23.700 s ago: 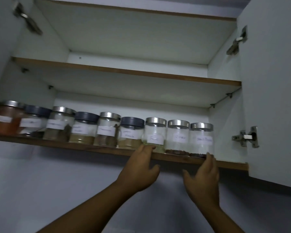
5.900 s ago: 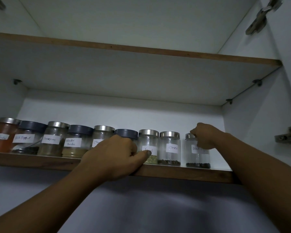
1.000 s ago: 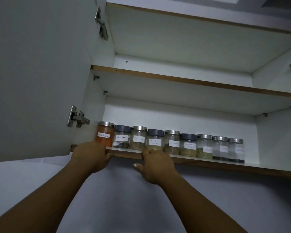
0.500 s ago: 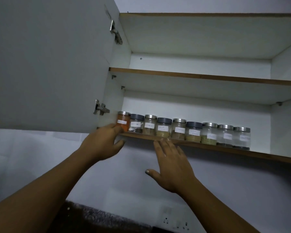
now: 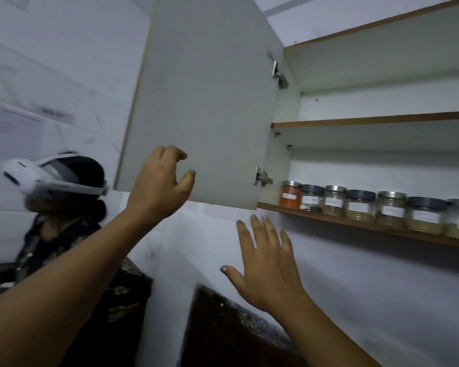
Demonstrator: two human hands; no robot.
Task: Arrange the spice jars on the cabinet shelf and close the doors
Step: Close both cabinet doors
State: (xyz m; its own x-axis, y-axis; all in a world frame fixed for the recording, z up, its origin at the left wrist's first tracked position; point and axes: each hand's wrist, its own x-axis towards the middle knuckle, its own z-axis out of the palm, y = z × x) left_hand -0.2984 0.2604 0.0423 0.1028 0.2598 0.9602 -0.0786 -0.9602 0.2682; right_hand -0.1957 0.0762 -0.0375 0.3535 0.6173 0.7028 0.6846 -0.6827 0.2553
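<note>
Already done: spice jars (image 5: 361,206) rowed on shelf (image 5: 355,224), frame right.
Outstanding: left door (image 5: 204,102) open.
Left hand (image 5: 159,189): fingers loosely curled, empty.
Right hand (image 5: 268,268): fingers spread, empty.

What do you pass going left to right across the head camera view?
Paper notice on the wall, another person's white headset, left hand, right hand, row of spice jars. The open cabinet door is left out, since the left hand overlaps it.
</note>
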